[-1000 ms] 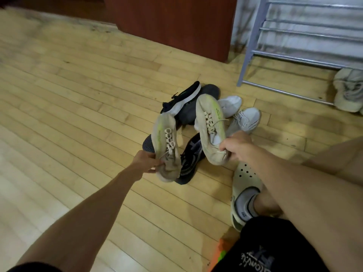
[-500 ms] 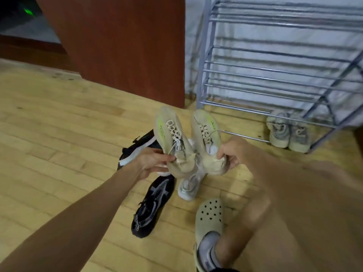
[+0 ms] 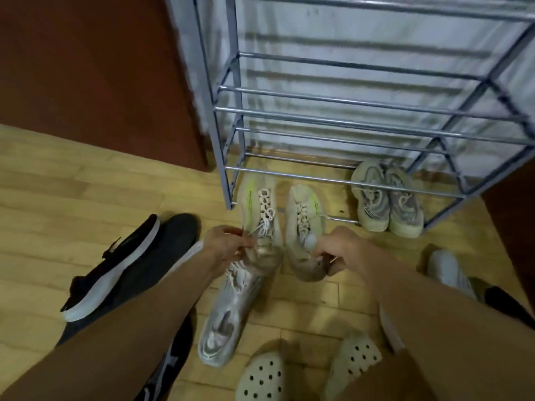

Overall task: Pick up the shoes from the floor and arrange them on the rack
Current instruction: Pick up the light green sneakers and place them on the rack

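Nearest us, a pale sneaker (image 3: 225, 314) lies on the floor just beneath the left hand (image 3: 227, 247), with black shoes (image 3: 115, 273) out past that hand's outer side. The left hand pinches one cream shoe (image 3: 262, 209) at the collar, by the laces. The right hand (image 3: 340, 251) curls round the heel of its partner (image 3: 304, 224), toes pointing away. They look light, soft and floppy, so the firmer heel is the sensible hold. Just beyond the toes stands the rack (image 3: 220, 134), and a grey pair (image 3: 388, 201) sits on it beyond the right hand.
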The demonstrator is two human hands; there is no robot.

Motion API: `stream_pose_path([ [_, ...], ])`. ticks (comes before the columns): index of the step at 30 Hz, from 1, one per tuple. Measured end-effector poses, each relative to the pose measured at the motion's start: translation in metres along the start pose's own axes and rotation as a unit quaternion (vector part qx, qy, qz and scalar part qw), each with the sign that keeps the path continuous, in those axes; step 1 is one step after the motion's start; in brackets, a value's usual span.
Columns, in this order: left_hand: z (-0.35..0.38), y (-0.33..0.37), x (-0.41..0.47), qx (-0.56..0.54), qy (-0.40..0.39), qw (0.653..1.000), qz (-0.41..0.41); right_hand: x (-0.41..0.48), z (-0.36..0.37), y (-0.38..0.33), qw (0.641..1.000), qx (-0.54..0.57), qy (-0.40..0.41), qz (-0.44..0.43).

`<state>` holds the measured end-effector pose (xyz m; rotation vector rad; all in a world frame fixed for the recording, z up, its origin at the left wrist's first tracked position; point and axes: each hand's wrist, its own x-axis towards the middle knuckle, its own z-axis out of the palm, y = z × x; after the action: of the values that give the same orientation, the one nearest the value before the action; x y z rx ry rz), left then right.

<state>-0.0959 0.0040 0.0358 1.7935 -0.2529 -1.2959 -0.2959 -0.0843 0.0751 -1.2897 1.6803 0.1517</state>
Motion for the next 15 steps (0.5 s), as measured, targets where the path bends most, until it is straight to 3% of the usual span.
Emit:
stream_pose_path([
  [6, 0.040, 0.028, 0.091, -0.003, -0.015, 1.000, -0.005, 0.084, -0.016, -0.021, 0.997, 0.053, 0.040, -0.032],
  [15, 0.060, 0.051, 0.189, 0.069, 0.073, 0.992, 0.081, 0.192, -0.006, -0.043, 0.993, 0.094, 0.066, -0.033],
])
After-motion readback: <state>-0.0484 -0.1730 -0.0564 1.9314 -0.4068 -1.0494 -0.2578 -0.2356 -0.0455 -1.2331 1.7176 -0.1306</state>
